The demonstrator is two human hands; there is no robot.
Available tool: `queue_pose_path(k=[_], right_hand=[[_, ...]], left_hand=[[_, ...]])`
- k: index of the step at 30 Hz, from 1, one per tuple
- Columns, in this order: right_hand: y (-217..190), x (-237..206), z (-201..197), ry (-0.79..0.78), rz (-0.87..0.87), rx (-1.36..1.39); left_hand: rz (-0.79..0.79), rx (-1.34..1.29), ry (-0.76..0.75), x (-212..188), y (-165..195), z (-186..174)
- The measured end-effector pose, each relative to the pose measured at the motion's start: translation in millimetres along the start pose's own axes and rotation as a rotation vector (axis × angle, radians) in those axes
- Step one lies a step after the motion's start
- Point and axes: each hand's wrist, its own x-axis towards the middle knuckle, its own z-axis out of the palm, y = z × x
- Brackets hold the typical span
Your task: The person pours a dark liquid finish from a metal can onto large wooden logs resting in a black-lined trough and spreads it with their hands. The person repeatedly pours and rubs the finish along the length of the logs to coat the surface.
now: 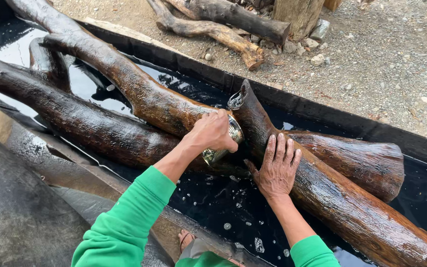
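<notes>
Gripping a tilted metal can [222, 146] in curled fingers, the left hand [213, 131] pours over the wet log [332, 198], whose long axis runs down-right, while the right hand [277, 168] lies spread flat on it just beside the can.

Place: outdoor wood-treatment yard
Evidence: long trough [322, 111] of dark liquid, wet logs [124, 84] soaking
Ground: gravel [396, 59], dry logs [213, 29] lying beside
</notes>
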Motion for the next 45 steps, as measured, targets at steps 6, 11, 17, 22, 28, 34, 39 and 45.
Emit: queue_pose_path(k=[6,11,17,22,28,34,39,45], right_hand=[[-1.4,-1.7,3.3,-0.013,0.003,-0.009],[-1.7,-4.8,5.4,0.0,-0.017,0.0],[-2.2,-6.7,8.4,-0.015,-0.016,0.004],[-2.4,-7.8,11.4,-0.02,-0.023,0.018],[-4.6,-10.5,16.3,-0.019,-0.037,-0.035],[-12.8,-8.9,20.1,0.032,-0.05,-0.038],[-48.1,-35.4,10.2,0.033,-0.029,-0.027],[-145.3,-86.9,26.4,-0.484,0.252,0.632]], left_hand=[[-0.024,0.0,-0.015,-1.4,6.0,-4.0],[-0.08,-0.026,-0.025,-5.7,14.1,-10.1],[-0.103,-0.016,-0.008,-11.6,21.2,-10.8],[-0.095,-0.026,0.0,-9.4,12.5,0.8],[-0.027,-0.222,0.18,-30.4,-37.6,44.4],[-0.02,-0.528,0.332,-87.3,-78.0,130.7],[-0.027,-0.689,0.211,-112.1,-115.6,163.6],[-0.047,-0.883,0.222,-105.5,-171.4,163.6]])
